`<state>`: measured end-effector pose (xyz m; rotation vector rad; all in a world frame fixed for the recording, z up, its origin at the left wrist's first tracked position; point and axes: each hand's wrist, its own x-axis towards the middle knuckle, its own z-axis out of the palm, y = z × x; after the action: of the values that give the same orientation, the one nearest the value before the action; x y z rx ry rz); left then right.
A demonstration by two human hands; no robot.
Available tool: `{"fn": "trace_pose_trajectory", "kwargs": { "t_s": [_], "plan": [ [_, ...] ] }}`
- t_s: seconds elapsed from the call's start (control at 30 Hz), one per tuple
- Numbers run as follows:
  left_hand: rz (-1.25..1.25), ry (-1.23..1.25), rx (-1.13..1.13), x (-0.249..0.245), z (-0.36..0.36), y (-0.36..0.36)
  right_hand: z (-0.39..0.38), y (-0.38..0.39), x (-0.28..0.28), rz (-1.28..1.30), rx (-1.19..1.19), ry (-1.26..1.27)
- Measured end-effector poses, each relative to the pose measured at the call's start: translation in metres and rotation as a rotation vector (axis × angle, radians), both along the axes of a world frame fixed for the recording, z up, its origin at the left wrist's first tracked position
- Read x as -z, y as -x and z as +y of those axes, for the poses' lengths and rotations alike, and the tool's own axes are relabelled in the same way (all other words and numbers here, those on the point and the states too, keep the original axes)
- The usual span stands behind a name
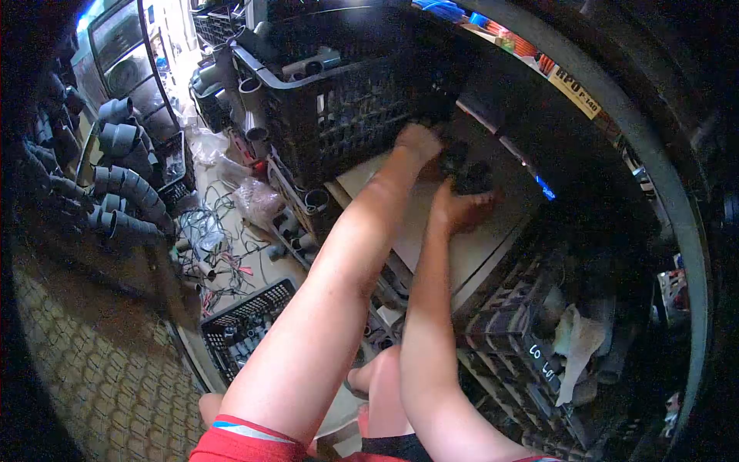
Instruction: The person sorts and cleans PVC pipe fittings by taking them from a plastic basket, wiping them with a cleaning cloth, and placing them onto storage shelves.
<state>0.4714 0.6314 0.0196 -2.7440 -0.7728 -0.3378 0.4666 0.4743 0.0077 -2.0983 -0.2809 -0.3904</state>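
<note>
My left hand (421, 144) reaches forward beside a large black crate, its fingers in shadow and hidden from this side. Nearer to me, my right hand (464, 209) is over a pale board (416, 225), its thumb and blurred fingers curved around a dark lumpy object (471, 177). That object sits in the shade between both hands; I cannot tell what it is.
The black crate (342, 123) holds grey pipe pieces. Grey pipe fittings (123, 142) are stacked at left, above tangled wires (223, 258). A basket of small fittings (242, 339) stands below my left arm. Another black crate (512, 339) is at right.
</note>
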Motion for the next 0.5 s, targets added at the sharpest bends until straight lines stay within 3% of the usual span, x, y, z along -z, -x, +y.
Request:
{"fn": "trace_pose_trajectory", "kwargs": {
  "t_s": [0.07, 0.2, 0.27, 0.5],
  "plan": [
    [-0.107, 0.303, -0.086, -0.017, -0.015, 0.012, 0.003, -0.004, 0.008, -0.046, 0.025, 0.036],
    [0.060, 0.097, 0.101, -0.015, -0.012, 0.028, 0.004, -0.011, 0.018, -0.069, -0.034, 0.066],
    [-0.218, 0.309, 0.024, -0.012, -0.010, 0.028, 0.006, -0.009, 0.016, -0.108, -0.017, 0.122],
    [-0.158, 0.335, -0.035, -0.018, -0.028, 0.049, 0.001, 0.000, 0.003, -0.040, -0.169, -0.006]
  ]
}}
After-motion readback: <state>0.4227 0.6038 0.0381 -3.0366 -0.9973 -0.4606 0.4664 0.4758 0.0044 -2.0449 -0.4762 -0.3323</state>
